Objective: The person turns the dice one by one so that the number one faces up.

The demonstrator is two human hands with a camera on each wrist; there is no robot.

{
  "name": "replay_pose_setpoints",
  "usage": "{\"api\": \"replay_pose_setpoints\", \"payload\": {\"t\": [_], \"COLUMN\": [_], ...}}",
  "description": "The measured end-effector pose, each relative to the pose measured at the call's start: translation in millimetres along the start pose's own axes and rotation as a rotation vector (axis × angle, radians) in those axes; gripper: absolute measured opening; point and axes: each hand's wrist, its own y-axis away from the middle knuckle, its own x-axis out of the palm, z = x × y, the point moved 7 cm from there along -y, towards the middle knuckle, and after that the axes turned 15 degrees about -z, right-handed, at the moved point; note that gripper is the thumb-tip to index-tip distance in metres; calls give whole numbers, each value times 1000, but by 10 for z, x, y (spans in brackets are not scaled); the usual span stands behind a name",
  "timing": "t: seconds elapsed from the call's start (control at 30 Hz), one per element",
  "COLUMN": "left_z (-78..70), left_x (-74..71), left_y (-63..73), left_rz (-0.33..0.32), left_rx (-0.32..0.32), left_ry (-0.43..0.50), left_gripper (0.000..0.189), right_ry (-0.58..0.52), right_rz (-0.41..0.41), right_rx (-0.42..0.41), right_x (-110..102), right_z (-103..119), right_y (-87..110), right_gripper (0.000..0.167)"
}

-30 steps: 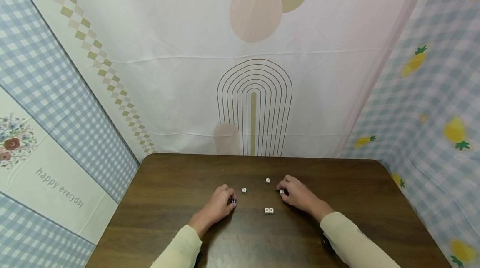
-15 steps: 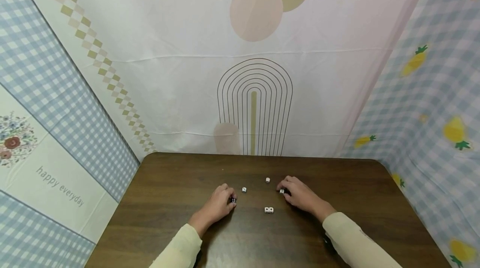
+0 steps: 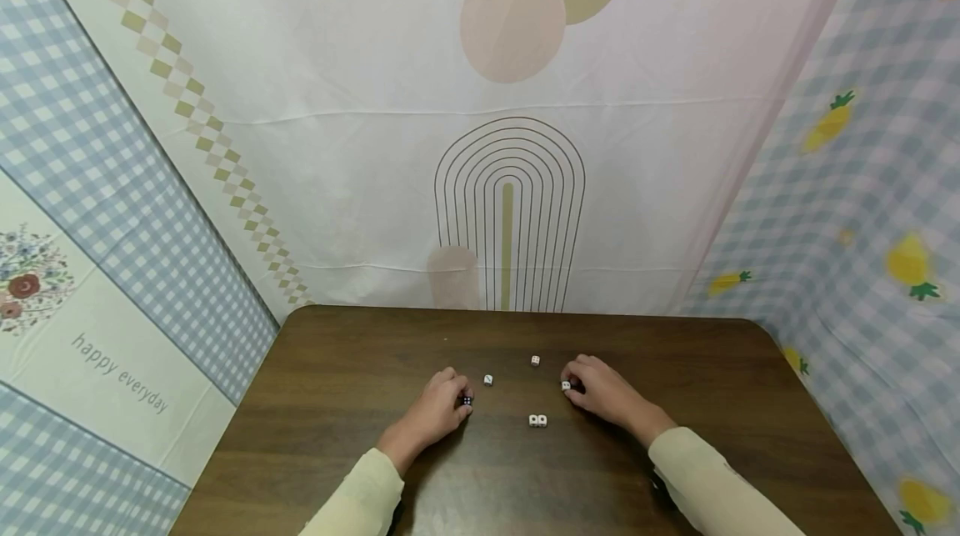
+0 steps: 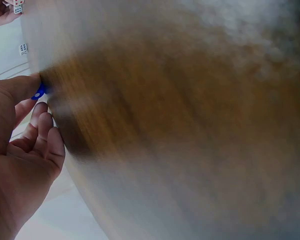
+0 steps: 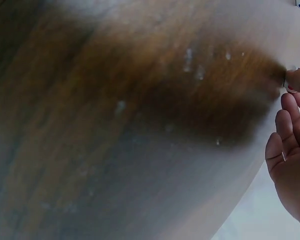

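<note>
In the head view my left hand pinches a dark blue die between thumb and fingers, low at the table. The same die shows bright blue at the fingertips in the left wrist view. My right hand pinches a white die, whose near face shows in the head view. Fingers mostly hide that die in the right wrist view. Between the hands lie a white die near the left fingers, another white die farther back, and two white dice side by side closer to me.
The brown wooden table ends at a back edge against a white patterned cloth. Checked blue cloths hang on the left and right sides.
My right hand has shifted slightly right and towards me with its white die, which shows more plainly at the fingertips. The left hand and the dice on the table stay put.
</note>
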Motion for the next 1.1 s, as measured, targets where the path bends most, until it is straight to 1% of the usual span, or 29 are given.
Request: {"api": "replay_pose_setpoints", "payload": {"t": [0.27, 0.43, 0.77, 1.1], "left_z": [4, 17, 13, 4], "left_x": [1, 13, 16, 10], "left_y": [5, 15, 18, 11], "left_rz": [19, 34, 31, 28], "left_rx": [-18, -32, -36, -27], "left_ry": [2, 7, 13, 16], "left_gripper": [15, 14, 13, 14], "right_ry": [0, -24, -59, -48], "right_rz": [-15, -20, -27, -43], "right_rx": [30, 28, 39, 23], "right_x": [4, 22, 28, 15], "right_z": [-7, 7, 24, 18], "right_y": [4, -8, 10, 18], "right_gripper": [16, 15, 16, 13]}}
